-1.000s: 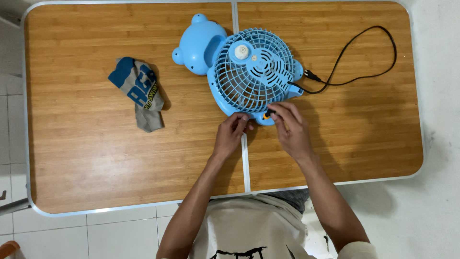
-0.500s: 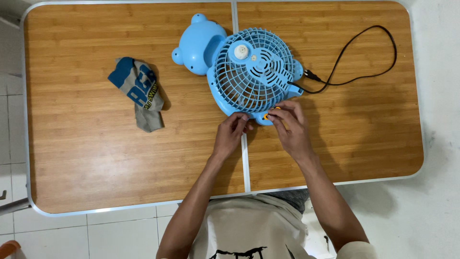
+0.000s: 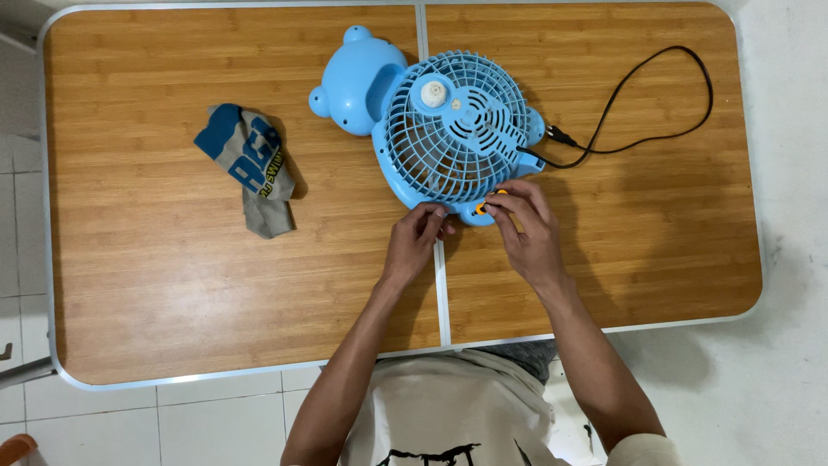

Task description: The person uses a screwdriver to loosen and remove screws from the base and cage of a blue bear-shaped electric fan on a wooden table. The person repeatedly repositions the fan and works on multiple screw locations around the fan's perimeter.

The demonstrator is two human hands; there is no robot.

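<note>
Two hands on this blue fan (image 3: 453, 129), which lies grille-up across the middle seam of the wooden surface (image 3: 155, 285). My right hand (image 3: 528, 231) has its fingers pinched shut on a little orange-tipped tool (image 3: 483, 207) at the fan's near rim; my left hand (image 3: 416, 242) touches the rim beside it, fingers curled, gripping nothing. A crumpled cloth (image 3: 250, 168) lies well off left, black cord (image 3: 638, 112) trails right

The fan (image 3: 448, 129) is smooth, slightly glossy light-blue plastic with a thin-ribbed grille. It lies on a wood-grain table (image 3: 172, 285) with a satin sheen and pale metal edging. At left lies a crumpled matt cloth (image 3: 250, 168).
</note>
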